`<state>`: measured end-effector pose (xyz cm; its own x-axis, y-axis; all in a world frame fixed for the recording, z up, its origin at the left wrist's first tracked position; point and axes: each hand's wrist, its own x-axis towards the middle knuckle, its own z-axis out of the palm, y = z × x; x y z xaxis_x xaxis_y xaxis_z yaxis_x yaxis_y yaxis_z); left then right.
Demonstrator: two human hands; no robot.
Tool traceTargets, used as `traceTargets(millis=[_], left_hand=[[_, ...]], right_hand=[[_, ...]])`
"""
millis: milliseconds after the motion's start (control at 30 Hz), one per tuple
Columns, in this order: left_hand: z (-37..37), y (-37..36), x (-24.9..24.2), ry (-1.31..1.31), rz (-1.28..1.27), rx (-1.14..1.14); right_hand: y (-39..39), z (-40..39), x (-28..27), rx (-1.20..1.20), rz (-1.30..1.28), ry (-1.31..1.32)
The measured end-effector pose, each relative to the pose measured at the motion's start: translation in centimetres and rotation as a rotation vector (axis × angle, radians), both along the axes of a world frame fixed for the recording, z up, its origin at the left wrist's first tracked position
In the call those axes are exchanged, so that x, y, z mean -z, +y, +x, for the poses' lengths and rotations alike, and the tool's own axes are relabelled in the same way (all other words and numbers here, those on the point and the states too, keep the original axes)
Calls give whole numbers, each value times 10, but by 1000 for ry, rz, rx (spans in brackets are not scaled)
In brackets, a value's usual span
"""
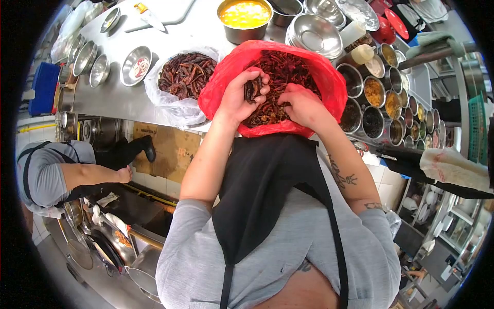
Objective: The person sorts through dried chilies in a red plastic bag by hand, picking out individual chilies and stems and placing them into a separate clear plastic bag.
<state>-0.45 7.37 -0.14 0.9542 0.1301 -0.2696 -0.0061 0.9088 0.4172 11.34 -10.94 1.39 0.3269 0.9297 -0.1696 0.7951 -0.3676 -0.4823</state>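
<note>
A red plastic bag (329, 77) stands in front of me, wide-mouthed and filled with small dried red chillies (278, 67). Over its left side, my left hand (241, 98) is closed around a few darker, larger dried chillies (253, 90), palm turned up. My right hand (301, 105) reaches into the bag with fingers bent and pressed together among the small chillies; its fingertips are partly hidden. Left of the red bag, a clear plastic bag (154, 85) lies open, full of dark, wrinkled dried chillies (186, 74) like those in my left hand.
Behind the bags is a pot (244, 33) of yellow liquid, with stacked metal bowls (315, 36) beside it. Several ingredient tins (374, 91) line the right. A bowl with sliced pieces (136, 66) and a knife (149, 18) are at left. A co-worker (56, 167) is at the lower left.
</note>
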Motion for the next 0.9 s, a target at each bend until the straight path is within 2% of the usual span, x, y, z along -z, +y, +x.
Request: traceTargets(millis=[100, 200, 300, 400, 433, 567, 633, 767, 833, 900], left_hand=[[-3, 1, -1, 45, 3, 10], [-4, -4, -4, 43, 168, 11], [-2, -8, -4, 149, 654, 80], [2, -19, -11, 154, 1045, 63], [5, -22, -9, 90, 1090, 0], [7, -28, -17, 143, 1399, -35], [8, -32, -17, 144, 1459, -83], [8, -33, -14, 123, 1528, -117], [6, -31, -16, 116, 1463, -10], [3, -29, -19, 117, 1372, 74]], right_hand=[[-2, 4, -1, -31, 82, -25], [-1, 10, 1, 67, 252, 183], [2, 13, -8, 329, 190, 562], [4, 13, -2, 447, 423, 751], [5, 14, -3, 487, 413, 737], [4, 12, -2, 631, 429, 1019], [6, 5, -4, 654, 498, 1149], [9, 0, -10, 651, 517, 1211], [6, 6, -5, 608, 539, 1282], [3, 8, -3, 566, 531, 1218]])
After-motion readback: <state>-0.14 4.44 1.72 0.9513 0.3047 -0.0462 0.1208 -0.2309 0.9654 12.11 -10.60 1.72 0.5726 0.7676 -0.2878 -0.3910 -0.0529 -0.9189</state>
